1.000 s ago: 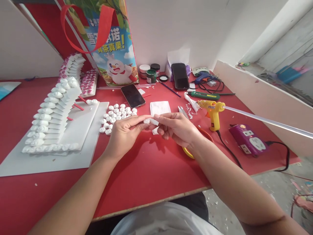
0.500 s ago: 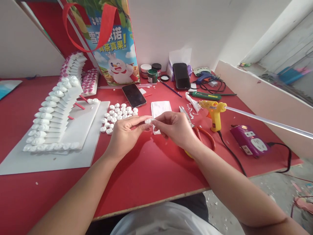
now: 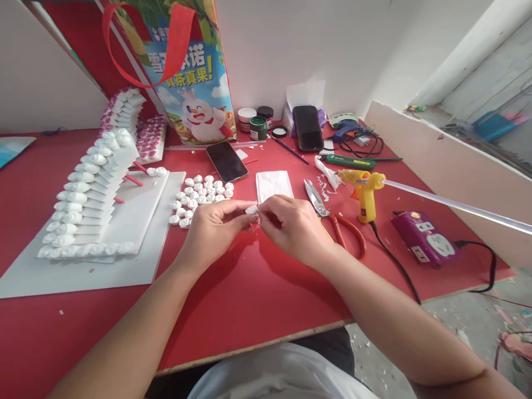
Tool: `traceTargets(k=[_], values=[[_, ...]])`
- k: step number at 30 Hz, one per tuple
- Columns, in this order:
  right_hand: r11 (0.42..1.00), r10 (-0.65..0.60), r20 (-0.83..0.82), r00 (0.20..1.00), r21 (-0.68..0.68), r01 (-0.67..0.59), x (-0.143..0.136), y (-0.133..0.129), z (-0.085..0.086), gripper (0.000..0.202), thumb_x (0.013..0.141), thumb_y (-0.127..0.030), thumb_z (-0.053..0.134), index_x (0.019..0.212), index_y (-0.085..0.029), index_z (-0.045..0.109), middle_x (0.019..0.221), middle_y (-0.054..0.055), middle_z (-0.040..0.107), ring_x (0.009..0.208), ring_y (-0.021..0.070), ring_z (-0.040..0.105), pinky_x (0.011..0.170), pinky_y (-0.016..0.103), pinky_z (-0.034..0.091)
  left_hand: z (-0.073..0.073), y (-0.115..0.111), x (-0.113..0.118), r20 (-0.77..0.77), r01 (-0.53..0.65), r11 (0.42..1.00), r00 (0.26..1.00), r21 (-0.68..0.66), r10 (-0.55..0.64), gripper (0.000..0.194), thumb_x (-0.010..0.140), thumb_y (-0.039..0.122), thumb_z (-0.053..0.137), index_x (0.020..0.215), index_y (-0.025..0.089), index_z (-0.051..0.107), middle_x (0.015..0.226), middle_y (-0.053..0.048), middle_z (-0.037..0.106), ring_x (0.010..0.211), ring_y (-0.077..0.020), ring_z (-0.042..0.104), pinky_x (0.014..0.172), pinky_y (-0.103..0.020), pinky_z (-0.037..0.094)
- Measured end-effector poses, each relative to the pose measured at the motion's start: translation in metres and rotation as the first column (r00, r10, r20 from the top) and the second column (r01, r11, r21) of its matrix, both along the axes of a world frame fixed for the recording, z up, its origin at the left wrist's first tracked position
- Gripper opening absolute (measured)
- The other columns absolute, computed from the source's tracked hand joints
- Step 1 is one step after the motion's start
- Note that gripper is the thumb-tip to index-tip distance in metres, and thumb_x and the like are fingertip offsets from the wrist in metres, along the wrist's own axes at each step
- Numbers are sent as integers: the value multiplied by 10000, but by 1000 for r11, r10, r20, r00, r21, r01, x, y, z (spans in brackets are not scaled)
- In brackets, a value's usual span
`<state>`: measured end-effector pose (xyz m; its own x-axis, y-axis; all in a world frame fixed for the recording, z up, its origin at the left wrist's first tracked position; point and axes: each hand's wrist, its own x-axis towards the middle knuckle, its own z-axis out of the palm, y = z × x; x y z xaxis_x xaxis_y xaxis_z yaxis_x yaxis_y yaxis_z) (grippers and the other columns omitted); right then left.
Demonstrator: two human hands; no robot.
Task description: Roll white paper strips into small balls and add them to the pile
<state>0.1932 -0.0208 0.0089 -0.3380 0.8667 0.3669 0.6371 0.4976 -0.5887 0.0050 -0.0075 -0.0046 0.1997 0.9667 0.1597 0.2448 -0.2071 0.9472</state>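
Observation:
Between the thumb and fingers of my left hand (image 3: 211,227) is a small white paper rosette (image 3: 251,210). My right hand (image 3: 293,221) pinches at the rosette's right side, its fingertips touching the paper. Left of my hands, many similar white rosettes (image 3: 202,192) lie grouped on the red table (image 3: 249,299). Just behind my right hand is a folded stack of white tissue (image 3: 273,184). On the far left a white stepped model (image 3: 95,202) edged with rosettes stands on a white board (image 3: 124,275).
Red-handled shears (image 3: 349,235), a yellow glue gun (image 3: 366,194) and a purple power socket (image 3: 428,239) lie on the right. Behind are a phone (image 3: 226,162), paint jars (image 3: 258,128), a green cutter (image 3: 349,161) and a colourful bag (image 3: 199,94).
My right hand has turned, with its fingers curled closer around the rosette's right side. The rosette has tilted, and more of the tissue stack and shears shows.

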Motion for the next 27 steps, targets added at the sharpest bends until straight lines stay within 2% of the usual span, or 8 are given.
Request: traceTargets(k=[6, 11, 14, 18, 23, 25, 27], values=[[999, 36, 33, 999, 13, -36, 2, 1, 0, 190, 954, -183, 489, 848, -159, 645, 812, 67, 689, 701, 150, 585, 651, 266, 374, -2, 0, -2, -20, 14, 1000, 1000, 20, -13, 297, 815, 443, 816, 1015, 224, 842, 901, -54, 809, 723, -191, 719, 694, -282, 605], [995, -8, -94, 996, -104, -2, 1, 2, 5, 178, 936, -190, 552, 800, -162, 664, 743, 26, 671, 619, 114, 515, 625, 251, 364, -1, -1, 1, -13, 2, 1000, 1000, 23, -2, 253, 820, 417, 816, 979, 221, 840, 834, -37, 791, 670, -165, 685, 674, -262, 585], [989, 3, -132, 991, -146, -22, 2, 2, 7, 176, 938, -182, 552, 816, -164, 678, 758, 25, 690, 635, 115, 530, 634, 248, 373, 0, -2, 4, -1, -20, 999, 1000, 44, 20, 217, 819, 405, 817, 922, 216, 833, 793, -28, 778, 663, -164, 678, 667, -258, 578], [993, 73, -52, 996, -89, -78, 6, 4, 6, 176, 933, -147, 520, 831, -162, 663, 775, 42, 696, 668, 129, 566, 643, 257, 367, -1, -3, 6, -17, -34, 995, 999, 89, 36, 202, 802, 402, 832, 868, 211, 824, 840, -35, 789, 739, -180, 697, 719, -265, 580], [991, 122, 27, 992, -58, -121, 8, 4, 6, 196, 932, -136, 478, 875, -140, 666, 818, 74, 699, 704, 148, 575, 656, 272, 374, -1, -3, 5, 17, -18, 999, 1000, 47, 17, 246, 786, 400, 847, 946, 214, 833, 882, -39, 801, 773, -186, 709, 736, -276, 597], [988, 109, -29, 994, -107, -111, 6, 2, 10, 177, 918, -144, 501, 890, -142, 676, 825, 66, 695, 695, 141, 561, 655, 270, 386, -1, -1, 4, 66, -6, 1000, 998, 18, 5, 253, 784, 396, 849, 960, 216, 832, 867, -41, 799, 759, -189, 717, 739, -292, 609], [977, 89, -160, 983, -177, -117, 5, 0, 14, 140, 892, -156, 555, 923, -144, 691, 820, 45, 691, 678, 127, 550, 652, 261, 410, -1, 3, 2, 152, 7, 999, 988, -31, -2, 260, 773, 397, 860, 950, 208, 828, 827, -46, 791, 727, -191, 719, 736, -314, 617]])
